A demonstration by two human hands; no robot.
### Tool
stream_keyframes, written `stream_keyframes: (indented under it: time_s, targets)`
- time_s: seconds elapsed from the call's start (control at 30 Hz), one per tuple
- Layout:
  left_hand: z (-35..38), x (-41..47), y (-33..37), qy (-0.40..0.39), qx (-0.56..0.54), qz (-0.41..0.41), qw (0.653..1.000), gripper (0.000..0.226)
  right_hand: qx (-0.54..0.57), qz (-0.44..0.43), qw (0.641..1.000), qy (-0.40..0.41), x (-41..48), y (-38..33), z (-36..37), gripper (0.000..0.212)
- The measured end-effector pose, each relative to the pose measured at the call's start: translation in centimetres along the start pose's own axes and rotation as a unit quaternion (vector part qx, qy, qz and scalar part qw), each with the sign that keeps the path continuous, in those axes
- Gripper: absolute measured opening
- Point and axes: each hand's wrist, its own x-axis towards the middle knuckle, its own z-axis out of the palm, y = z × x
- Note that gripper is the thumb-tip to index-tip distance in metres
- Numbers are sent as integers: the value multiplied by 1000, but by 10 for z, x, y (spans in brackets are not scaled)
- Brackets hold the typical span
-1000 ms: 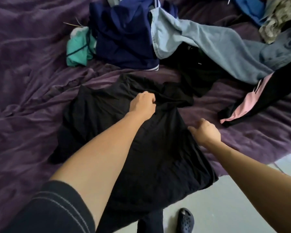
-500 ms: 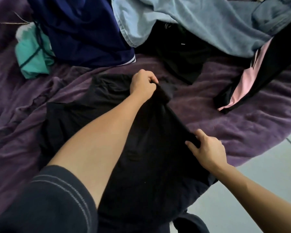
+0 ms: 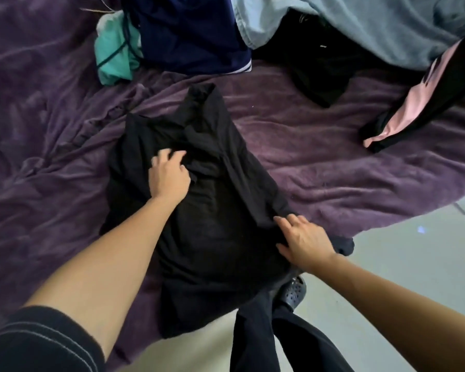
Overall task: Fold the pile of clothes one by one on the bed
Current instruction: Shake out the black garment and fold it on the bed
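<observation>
A black garment [image 3: 212, 237] lies on the purple bed cover [image 3: 320, 162], its right side folded over toward the middle and its lower end hanging past the bed's edge. My left hand [image 3: 168, 175] rests on the folded part near the garment's upper middle, fingers spread and loose. My right hand [image 3: 304, 240] lies flat on the garment's right edge with straight fingers. Neither hand grips the cloth.
At the back of the bed lies a pile: a teal piece [image 3: 116, 57], a navy garment [image 3: 188, 33], a light blue garment [image 3: 360, 25], another black piece [image 3: 322, 73] and a pink-and-black one [image 3: 411, 108]. Grey floor [image 3: 414, 264] and my dark shoe [image 3: 293, 291] are at lower right.
Both hands carried the garment's right side over to the left and let go of it. They now lie open on the cloth. The view shifted toward the pile.
</observation>
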Motion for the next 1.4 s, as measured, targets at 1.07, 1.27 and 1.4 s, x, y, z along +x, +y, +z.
stream_keyframes:
  time_s: [1.07, 1.27, 1.4]
  targets:
    - [-5, -50, -203, -197, 39, -159, 967, 110, 17, -65, 996, -52, 47, -227, 48, 67]
    - [10, -32, -226, -44, -41, -148, 987, 31, 32, 10, 997, -71, 42, -270, 92, 31]
    - [-40, 9, -206, 73, -139, -68, 985, 25, 224, 152, 963, -3, 41, -243, 63, 22]
